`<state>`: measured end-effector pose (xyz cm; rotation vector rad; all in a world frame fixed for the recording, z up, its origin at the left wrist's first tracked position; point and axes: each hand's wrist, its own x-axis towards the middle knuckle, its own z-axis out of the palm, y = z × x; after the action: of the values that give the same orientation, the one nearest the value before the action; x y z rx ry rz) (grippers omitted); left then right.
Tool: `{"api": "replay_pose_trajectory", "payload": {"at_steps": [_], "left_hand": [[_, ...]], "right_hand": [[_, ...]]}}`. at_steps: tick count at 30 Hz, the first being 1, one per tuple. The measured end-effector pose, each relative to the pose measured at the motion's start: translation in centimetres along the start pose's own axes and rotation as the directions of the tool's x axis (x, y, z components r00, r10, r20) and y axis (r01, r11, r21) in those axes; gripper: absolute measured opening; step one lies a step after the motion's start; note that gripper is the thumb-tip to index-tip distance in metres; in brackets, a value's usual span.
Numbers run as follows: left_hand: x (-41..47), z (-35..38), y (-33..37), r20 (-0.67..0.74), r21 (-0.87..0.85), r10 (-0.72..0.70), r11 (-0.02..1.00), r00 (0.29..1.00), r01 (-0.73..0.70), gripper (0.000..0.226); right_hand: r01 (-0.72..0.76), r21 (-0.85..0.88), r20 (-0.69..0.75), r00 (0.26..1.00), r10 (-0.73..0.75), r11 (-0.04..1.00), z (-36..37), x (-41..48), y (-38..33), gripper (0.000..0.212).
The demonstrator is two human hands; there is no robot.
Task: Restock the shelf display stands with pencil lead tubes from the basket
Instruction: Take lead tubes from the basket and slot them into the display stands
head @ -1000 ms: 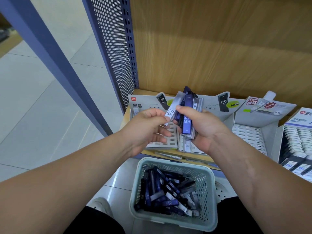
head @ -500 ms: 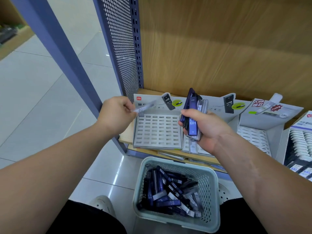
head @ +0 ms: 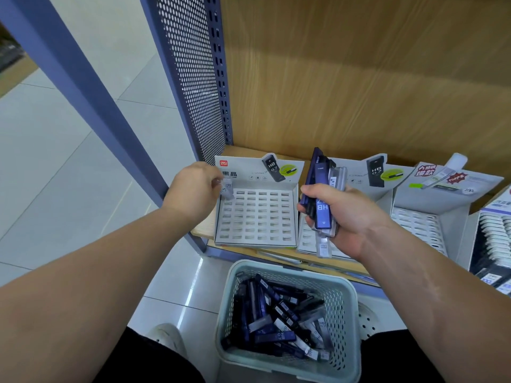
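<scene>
My left hand [head: 193, 189] pinches one clear pencil lead tube [head: 227, 189] upright over the back left corner of the leftmost white display stand [head: 255, 214], whose slots show no tubes. My right hand [head: 341, 217] grips a bundle of lead tubes [head: 322, 197], blue and clear, above the second stand [head: 307, 239]. A pale green basket [head: 347, 294] with several blue and black tubes sits below the shelf edge between my arms.
A third white stand [head: 420, 225] and a fourth stand filled with tubes [head: 492, 244] lie to the right on the wooden shelf. A blue perforated shelf side panel [head: 193, 78] rises at the left. Tiled floor spreads beyond, and a shoe [head: 168, 338] shows beside the basket.
My left hand drew one clear tube from the bundle and carried it left and back to the first stand's rear left corner. My right hand has kept the bundle roughly in place.
</scene>
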<state>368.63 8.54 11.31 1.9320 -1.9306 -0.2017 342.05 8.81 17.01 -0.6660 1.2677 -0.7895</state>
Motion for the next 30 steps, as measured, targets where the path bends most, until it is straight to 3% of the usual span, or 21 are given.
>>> {"api": "replay_pose_trajectory", "payload": {"at_steps": [6,19,30], "left_hand": [[0.9,0.4,0.0,0.034,0.045,0.031,0.998,0.999,-0.032,0.016],[1.6,0.5,0.4,0.038,-0.027,0.042,0.999,0.998,-0.041,0.017],[1.7,1.0,-0.1,0.101,0.000,0.089,0.996,0.991,-0.089,0.018]], "right_hand": [[0.001,0.001,0.003,1.000,-0.001,1.000,-0.5,0.2,-0.3,0.027],[0.001,0.004,0.014,1.000,-0.001,1.000,-1.2,0.0,-0.5,0.041],[0.001,-0.006,0.027,1.000,-0.001,1.000,-1.1,-0.1,-0.5,0.030]]}}
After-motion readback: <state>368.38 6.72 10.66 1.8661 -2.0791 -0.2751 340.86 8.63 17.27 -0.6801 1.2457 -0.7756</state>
